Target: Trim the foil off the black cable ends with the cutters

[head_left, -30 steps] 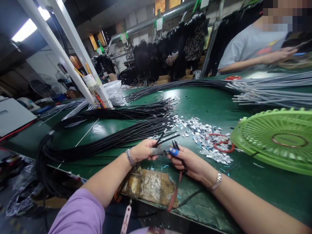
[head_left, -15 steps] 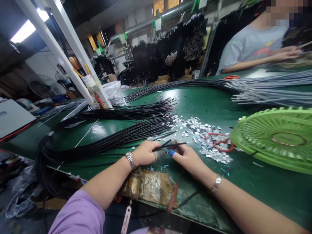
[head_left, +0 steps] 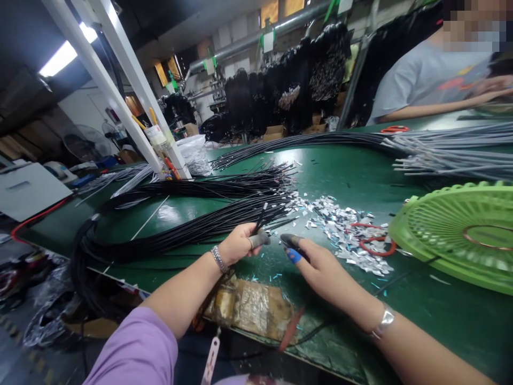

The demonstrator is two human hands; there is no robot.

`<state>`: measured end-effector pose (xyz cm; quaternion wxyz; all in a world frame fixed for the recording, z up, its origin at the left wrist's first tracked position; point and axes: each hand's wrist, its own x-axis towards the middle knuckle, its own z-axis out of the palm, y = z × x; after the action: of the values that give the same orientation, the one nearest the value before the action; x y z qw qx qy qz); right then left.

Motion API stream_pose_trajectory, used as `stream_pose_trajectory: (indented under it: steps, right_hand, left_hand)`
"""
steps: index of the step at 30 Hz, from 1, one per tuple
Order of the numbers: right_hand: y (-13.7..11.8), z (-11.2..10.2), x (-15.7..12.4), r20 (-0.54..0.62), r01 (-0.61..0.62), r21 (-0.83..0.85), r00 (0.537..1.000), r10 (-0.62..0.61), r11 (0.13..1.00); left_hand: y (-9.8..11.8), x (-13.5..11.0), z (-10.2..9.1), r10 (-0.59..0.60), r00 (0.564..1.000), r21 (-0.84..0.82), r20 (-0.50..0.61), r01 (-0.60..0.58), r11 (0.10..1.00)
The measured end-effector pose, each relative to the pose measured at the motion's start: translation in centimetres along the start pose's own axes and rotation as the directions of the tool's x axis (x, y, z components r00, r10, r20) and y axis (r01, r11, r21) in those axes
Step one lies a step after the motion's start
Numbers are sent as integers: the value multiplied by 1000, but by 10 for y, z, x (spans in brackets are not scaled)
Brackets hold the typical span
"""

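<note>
My left hand (head_left: 241,243) is closed around a few black cables (head_left: 260,216), whose ends poke up past the thumb, with small pale tips. A grey cover wraps the left thumb. Just to the right, my right hand (head_left: 310,259) reaches toward it with thumb and forefinger stretched out and slightly apart; I see nothing held in it. Dark covering and blue tape wrap its fingertips. Behind the left hand lies a thick bundle of black cables (head_left: 192,227), its trimmed ends beside a scatter of silvery foil scraps (head_left: 340,219).
A green fan grille (head_left: 449,224) lies at the right, near red-handled scissors (head_left: 379,246). Grey cables (head_left: 449,155) and a co-worker (head_left: 420,80) are beyond. White posts (head_left: 132,80) rise at the left. A taped block (head_left: 256,305) sits at the table's front edge.
My right hand has drawn away from the left hand to the right. The cables in my left hand now point upward instead of lying sideways. The view has shifted slightly.
</note>
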<state>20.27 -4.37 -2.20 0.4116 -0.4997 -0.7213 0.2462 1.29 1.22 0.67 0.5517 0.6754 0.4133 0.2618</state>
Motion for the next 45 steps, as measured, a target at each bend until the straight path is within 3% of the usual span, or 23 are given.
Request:
stream_pose_trajectory:
  steps: [5,14,25,30,36,45]
  right_hand:
    - [-6,5,-3,-30,-3,-7,1000,3,1000]
    - [-3,11,-3,-25,-29,3,999,29,1000]
    - [-5,16,-2,0,-72,46,997,72,996]
    - [-5,18,0,4,-93,64,996,93,994]
    - [-8,18,-1,-19,-76,40,997,77,996]
    - [-4,21,-1,21,-163,97,987,162,982]
  left_hand:
    - [1,-3,6,158,984,244,-80,-135,960]
    - [3,-5,8,233,970,416,-71,-184,890]
    - [-2,-6,11,302,948,587,-104,-187,788]
    - [-1,-7,12,283,956,626,-72,-178,759]
    - [1,-8,14,269,957,660,-112,-131,740]
    - [1,-8,15,251,961,831,-119,-42,555]
